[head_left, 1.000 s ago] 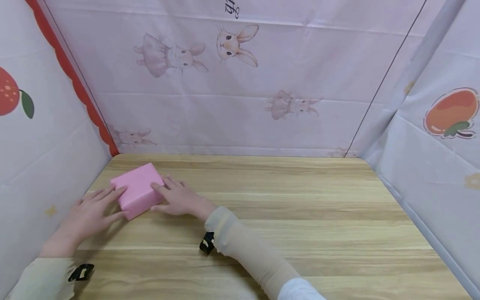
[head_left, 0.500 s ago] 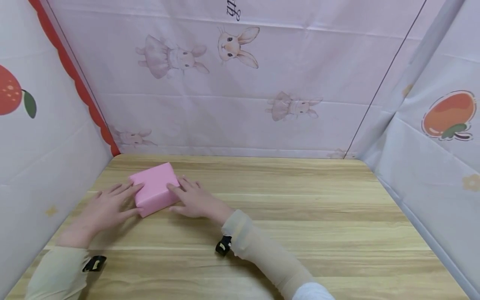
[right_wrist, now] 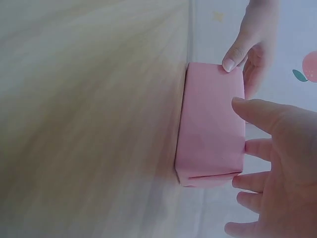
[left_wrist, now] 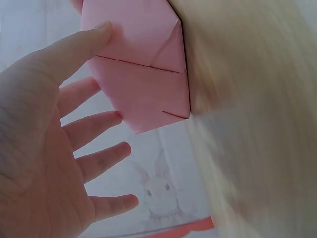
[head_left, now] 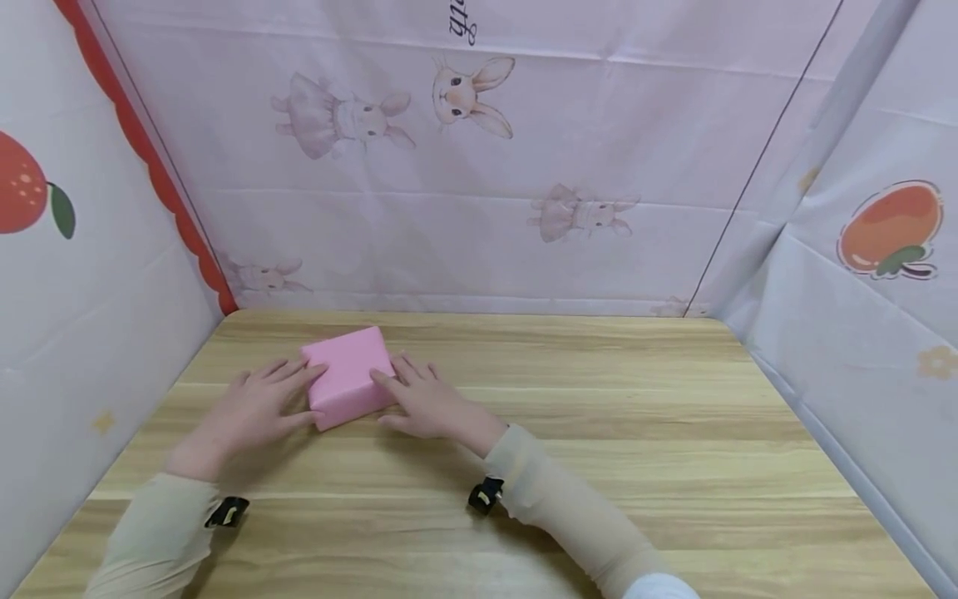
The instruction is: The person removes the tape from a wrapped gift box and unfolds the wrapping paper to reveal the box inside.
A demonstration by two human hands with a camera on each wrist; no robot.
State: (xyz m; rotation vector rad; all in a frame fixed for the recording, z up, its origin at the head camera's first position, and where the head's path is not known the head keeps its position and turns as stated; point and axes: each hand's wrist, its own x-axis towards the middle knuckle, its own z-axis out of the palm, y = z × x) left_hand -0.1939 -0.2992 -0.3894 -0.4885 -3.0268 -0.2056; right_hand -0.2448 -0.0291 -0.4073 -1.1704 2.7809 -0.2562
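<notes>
"Steadying the pink box (head_left: 346, 372), how did your hands lie?"
"My left hand (head_left: 250, 413) and right hand (head_left: 437, 408) flanked it, fingers (left_wrist: 103, 161) spread and nearly straight, some tips touching it, none curled round it."
"Where did it sit?"
"Flat on the desk (head_left: 599, 433), far half, left of centre."
"What made for good handling?"
"Light, equal pressure from both sides, I judged; one hand pressing harder would likely have skewed it."

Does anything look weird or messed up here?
Yes: the printed rabbits on the backdrop lie sideways instead of upright. The pink wrapped box sits slightly crooked on the table, not square to its edges. Nothing looks spilled.
</notes>
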